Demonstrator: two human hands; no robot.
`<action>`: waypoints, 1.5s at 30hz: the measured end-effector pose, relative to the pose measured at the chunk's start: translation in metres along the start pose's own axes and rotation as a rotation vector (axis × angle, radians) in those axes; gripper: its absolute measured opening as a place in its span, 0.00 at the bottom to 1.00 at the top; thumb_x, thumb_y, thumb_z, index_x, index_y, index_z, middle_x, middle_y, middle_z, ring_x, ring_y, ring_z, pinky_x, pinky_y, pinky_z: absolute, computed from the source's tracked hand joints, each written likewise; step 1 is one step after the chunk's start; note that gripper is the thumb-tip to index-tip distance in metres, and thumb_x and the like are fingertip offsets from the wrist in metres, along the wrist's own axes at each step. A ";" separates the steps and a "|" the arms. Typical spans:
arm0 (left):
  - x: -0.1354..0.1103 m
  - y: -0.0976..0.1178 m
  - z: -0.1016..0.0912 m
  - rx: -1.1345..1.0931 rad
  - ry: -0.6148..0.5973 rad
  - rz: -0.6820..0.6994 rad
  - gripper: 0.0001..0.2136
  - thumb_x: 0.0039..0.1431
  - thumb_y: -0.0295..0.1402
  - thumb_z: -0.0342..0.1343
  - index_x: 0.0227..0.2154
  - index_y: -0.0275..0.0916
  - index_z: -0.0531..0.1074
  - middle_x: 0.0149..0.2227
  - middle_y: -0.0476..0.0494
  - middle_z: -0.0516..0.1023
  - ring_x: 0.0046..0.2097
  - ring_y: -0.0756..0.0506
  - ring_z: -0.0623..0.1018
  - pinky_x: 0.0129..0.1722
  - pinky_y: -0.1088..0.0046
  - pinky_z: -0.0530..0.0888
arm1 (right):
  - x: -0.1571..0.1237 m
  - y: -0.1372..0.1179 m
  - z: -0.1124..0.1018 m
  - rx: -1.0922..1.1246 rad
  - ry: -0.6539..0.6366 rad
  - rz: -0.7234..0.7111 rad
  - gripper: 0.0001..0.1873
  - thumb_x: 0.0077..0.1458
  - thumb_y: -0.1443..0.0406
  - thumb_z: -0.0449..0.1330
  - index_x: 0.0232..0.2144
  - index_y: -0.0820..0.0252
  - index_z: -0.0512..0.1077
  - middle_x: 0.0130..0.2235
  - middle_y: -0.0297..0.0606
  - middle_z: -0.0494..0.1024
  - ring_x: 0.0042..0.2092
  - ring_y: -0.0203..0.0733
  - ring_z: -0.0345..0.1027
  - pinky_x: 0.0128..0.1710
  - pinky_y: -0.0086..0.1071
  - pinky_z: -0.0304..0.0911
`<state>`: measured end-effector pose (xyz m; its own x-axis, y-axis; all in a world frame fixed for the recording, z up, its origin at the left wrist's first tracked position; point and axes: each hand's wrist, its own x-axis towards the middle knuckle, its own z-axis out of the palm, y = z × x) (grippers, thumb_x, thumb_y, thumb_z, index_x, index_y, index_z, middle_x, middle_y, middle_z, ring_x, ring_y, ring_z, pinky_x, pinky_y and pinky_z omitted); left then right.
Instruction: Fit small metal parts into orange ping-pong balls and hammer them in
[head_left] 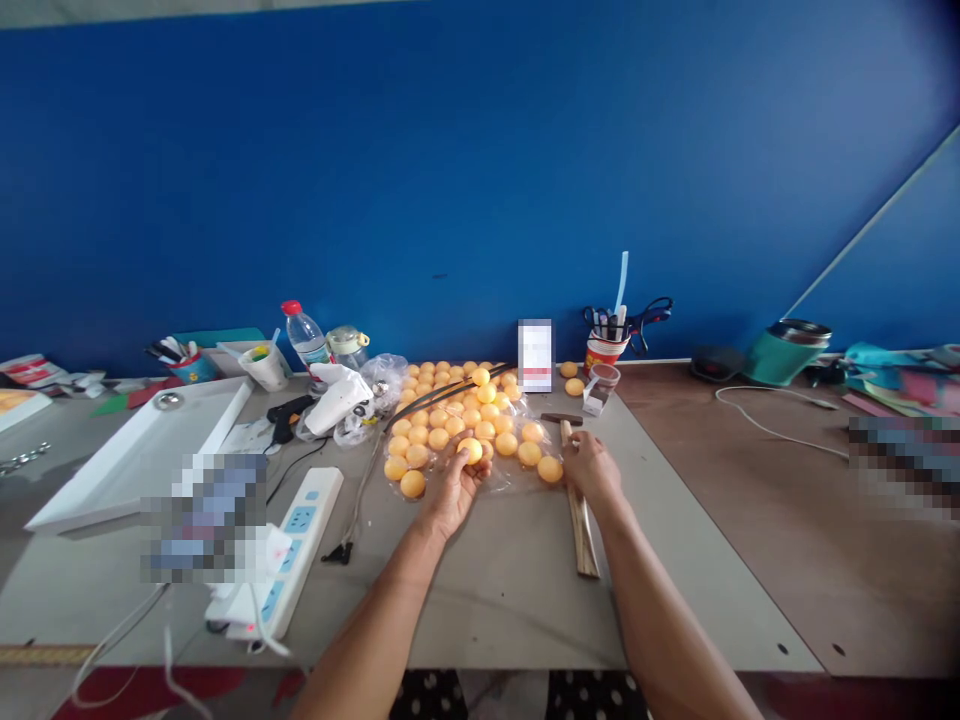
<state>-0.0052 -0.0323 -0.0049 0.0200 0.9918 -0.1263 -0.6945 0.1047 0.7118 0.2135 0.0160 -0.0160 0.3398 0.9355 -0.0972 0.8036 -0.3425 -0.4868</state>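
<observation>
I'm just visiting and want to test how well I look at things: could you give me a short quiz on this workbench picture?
1. True or false: the left hand holds an orange ball.
2. What lies under the right hand? A a spoon; B a hammer; C a plate.
3. Fill in: the power strip lies to the ___ of the pile of balls.
Key: 1 true; 2 B; 3 left.

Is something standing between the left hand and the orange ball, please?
Nothing visible does. The left hand holds the orange ball in its fingertips, at the near edge of the pile of balls.
</observation>
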 end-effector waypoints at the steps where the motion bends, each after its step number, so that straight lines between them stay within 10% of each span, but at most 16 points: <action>1: 0.000 0.000 0.000 -0.007 -0.002 0.004 0.20 0.47 0.33 0.65 0.44 0.38 0.69 0.32 0.47 0.79 0.29 0.51 0.77 0.31 0.76 0.73 | 0.002 0.001 0.000 -0.001 -0.002 0.005 0.19 0.60 0.64 0.46 0.50 0.62 0.70 0.49 0.51 0.75 0.48 0.49 0.72 0.43 0.36 0.62; 12: 0.006 -0.001 -0.002 -0.086 0.004 -0.093 0.16 0.55 0.37 0.59 0.45 0.36 0.70 0.36 0.41 0.80 0.33 0.49 0.79 0.33 0.74 0.75 | 0.009 0.006 -0.002 -0.014 -0.038 0.009 0.20 0.59 0.62 0.50 0.51 0.60 0.69 0.47 0.49 0.78 0.48 0.50 0.73 0.40 0.35 0.62; 24: 0.000 -0.006 -0.002 0.140 0.000 0.028 0.30 0.40 0.30 0.69 0.50 0.41 0.67 0.33 0.51 0.76 0.31 0.51 0.77 0.35 0.74 0.71 | 0.000 -0.001 -0.005 -0.084 -0.048 -0.018 0.24 0.53 0.66 0.52 0.53 0.66 0.64 0.49 0.55 0.74 0.49 0.53 0.71 0.44 0.38 0.62; 31: -0.001 -0.008 -0.003 0.443 0.051 0.095 0.21 0.44 0.33 0.64 0.43 0.40 0.68 0.28 0.53 0.72 0.27 0.52 0.72 0.30 0.74 0.70 | -0.002 -0.001 -0.018 0.577 0.068 -0.109 0.11 0.52 0.63 0.52 0.34 0.62 0.70 0.24 0.36 0.72 0.28 0.41 0.66 0.27 0.30 0.58; 36: -0.001 -0.008 -0.003 0.710 0.149 0.160 0.15 0.47 0.34 0.61 0.39 0.39 0.67 0.26 0.54 0.68 0.25 0.52 0.68 0.25 0.76 0.67 | -0.034 -0.023 -0.024 1.192 -0.236 -0.423 0.23 0.53 0.57 0.57 0.51 0.58 0.64 0.29 0.29 0.67 0.21 0.29 0.57 0.21 0.25 0.53; 45: 0.000 -0.007 -0.002 0.801 0.169 0.184 0.14 0.48 0.32 0.58 0.38 0.40 0.64 0.22 0.56 0.67 0.22 0.53 0.67 0.24 0.77 0.65 | -0.068 -0.032 -0.027 0.766 -0.453 -0.638 0.28 0.57 0.62 0.55 0.60 0.58 0.63 0.32 0.33 0.70 0.26 0.32 0.59 0.25 0.26 0.58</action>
<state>-0.0013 -0.0331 -0.0115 -0.1964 0.9804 -0.0167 0.0464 0.0263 0.9986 0.1778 -0.0385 0.0292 -0.3684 0.9204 0.1308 0.1980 0.2152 -0.9563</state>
